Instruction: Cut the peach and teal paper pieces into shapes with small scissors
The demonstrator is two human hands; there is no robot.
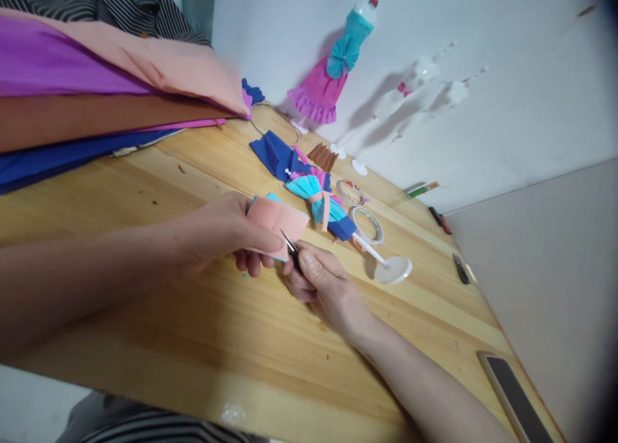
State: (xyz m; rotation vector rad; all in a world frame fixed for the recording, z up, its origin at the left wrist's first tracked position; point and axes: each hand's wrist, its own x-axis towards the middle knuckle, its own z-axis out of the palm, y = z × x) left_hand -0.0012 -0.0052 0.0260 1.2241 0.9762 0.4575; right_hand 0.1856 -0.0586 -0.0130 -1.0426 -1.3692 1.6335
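Note:
My left hand (pixel 217 227) pinches a small stack of pink paper (pixel 275 216) with a turquoise layer showing along its edges. In my right hand (pixel 321 279) is a pair of scissors, its handles mostly hidden by the fingers. The pointed metal blades (pixel 288 240) lie over the near right edge of the paper, close to my left thumb. Just beyond the hands a doll-like figure in blue and turquoise paper (pixel 313 198) lies on its side, with a pink strip round the turquoise part and a white round base (pixel 393 270).
Large folded paper sheets (pixel 120 63) cover the table's left back. Tape rolls (pixel 367 225), pleated brown paper (pixel 322 158) and a phone-like object (pixel 514 398) lie on the wooden table (pixel 193 346). A figure in a pink skirt (pixel 321 92) stands by the wall, near white bare stands (pixel 360 167).

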